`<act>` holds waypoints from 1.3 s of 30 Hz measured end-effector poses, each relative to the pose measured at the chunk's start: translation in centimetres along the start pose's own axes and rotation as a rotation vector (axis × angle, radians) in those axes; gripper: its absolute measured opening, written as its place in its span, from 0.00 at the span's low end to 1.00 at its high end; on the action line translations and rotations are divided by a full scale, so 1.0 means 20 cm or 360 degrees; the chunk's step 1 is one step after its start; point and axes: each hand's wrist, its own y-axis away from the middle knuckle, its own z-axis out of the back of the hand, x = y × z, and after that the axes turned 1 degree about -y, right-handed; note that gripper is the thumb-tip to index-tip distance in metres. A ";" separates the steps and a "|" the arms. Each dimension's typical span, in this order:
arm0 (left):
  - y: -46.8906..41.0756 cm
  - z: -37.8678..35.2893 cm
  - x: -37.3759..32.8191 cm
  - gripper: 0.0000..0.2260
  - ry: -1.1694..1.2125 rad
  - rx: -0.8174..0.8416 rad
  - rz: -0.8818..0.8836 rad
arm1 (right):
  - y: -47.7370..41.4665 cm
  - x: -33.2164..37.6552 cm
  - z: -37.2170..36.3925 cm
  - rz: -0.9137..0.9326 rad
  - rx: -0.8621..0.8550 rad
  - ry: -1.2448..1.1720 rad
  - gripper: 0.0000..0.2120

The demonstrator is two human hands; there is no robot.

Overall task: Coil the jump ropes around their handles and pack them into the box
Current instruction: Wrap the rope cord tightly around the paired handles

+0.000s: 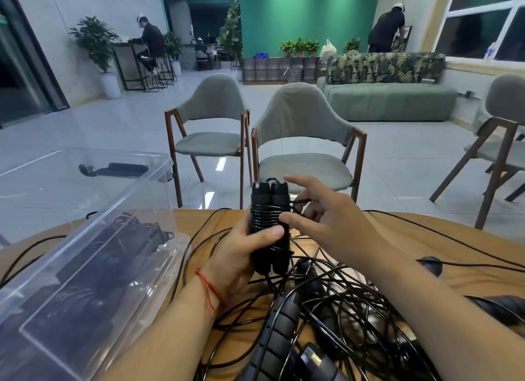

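While the wooden table (pixel 468 278) bears a clear box (pixel 170 255) on its left, coiled ropes (pixel 127 238) inside, a tangle of black jump ropes (pixel 335 292) sprawls beside it. Over the tangle the left hand (pixel 238 255) grips two upright handles (pixel 270 199) wound with rope. The right hand (pixel 326 221), fingers spread, touches the coils; whether it pinches rope is unclear.

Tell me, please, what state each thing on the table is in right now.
left hand, grips the pair of handles upright.
pair of handles, side by side, cord partly coiled round them.
right hand, fingers spread at the cord's free run; grip unclear.
clear plastic box, open, lid raised.
packed jump ropes, coiled, lying in the box.
loose jump ropes, uncoiled, tangled on the wooden table.
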 end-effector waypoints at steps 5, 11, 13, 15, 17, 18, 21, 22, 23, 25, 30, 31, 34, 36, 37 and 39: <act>0.00 -0.01 -0.04 0.16 -0.0094 -0.0089 -0.0085 | -0.01 0.00 0.04 -0.0069 0.0065 0.0068 0.33; -0.02 -0.02 -0.01 0.10 -0.0746 -0.0456 -0.0393 | 0.01 0.02 0.00 0.0044 -0.0224 0.0446 0.26; -0.02 0.01 -0.01 0.11 -0.0688 -0.0516 -0.0375 | -0.01 0.00 0.02 0.0015 -0.0414 0.0367 0.22; -0.01 0.02 -0.02 0.14 -0.0550 -0.0516 -0.0351 | -0.02 -0.02 0.04 -0.0064 -0.0438 0.0235 0.21; 0.00 0.01 -0.03 0.15 -0.0436 -0.0485 -0.0365 | -0.03 -0.04 0.03 -0.0176 -0.0299 0.0125 0.23; 0.00 0.00 -0.03 0.14 -0.0410 -0.0467 -0.0376 | -0.03 -0.05 0.02 -0.0254 -0.0211 0.0068 0.24; 0.00 -0.02 -0.03 0.13 -0.0389 -0.0454 -0.0388 | -0.04 -0.07 -0.01 -0.0426 -0.0144 -0.0230 0.16; 0.00 -0.02 -0.03 0.13 -0.0393 -0.0473 -0.0391 | -0.04 -0.07 -0.01 -0.0432 -0.0181 -0.0350 0.11; 0.00 -0.03 -0.04 0.14 -0.0395 -0.0505 -0.0390 | -0.03 -0.06 -0.01 -0.0411 -0.0211 -0.0445 0.08; -0.02 -0.03 -0.03 0.15 -0.0397 -0.0598 -0.0377 | -0.02 -0.03 -0.05 -0.0321 -0.0202 -0.0512 0.07; -0.07 -0.05 0.02 0.07 -0.0392 -0.0776 -0.0396 | 0.02 0.02 -0.20 0.0040 -0.0070 -0.0089 0.14; -0.07 -0.07 0.02 0.06 -0.0357 -0.0795 -0.0389 | 0.02 0.03 -0.22 0.0108 -0.0085 0.0019 0.16; -0.07 -0.08 0.02 0.08 -0.0234 -0.0782 -0.0359 | 0.03 0.06 -0.25 0.0184 -0.0092 0.0222 0.23; -0.06 -0.09 0.02 0.12 -0.0083 -0.0732 -0.0294 | 0.03 0.06 -0.26 0.0158 -0.0055 0.0269 0.28; -0.06 -0.09 0.02 0.14 0.0037 -0.0690 -0.0258 | 0.02 0.06 -0.26 0.0141 -0.0036 0.0294 0.31; -0.06 -0.08 0.04 0.17 0.0143 -0.0615 -0.0251 | 0.02 0.04 -0.25 0.0119 -0.0012 0.0338 0.34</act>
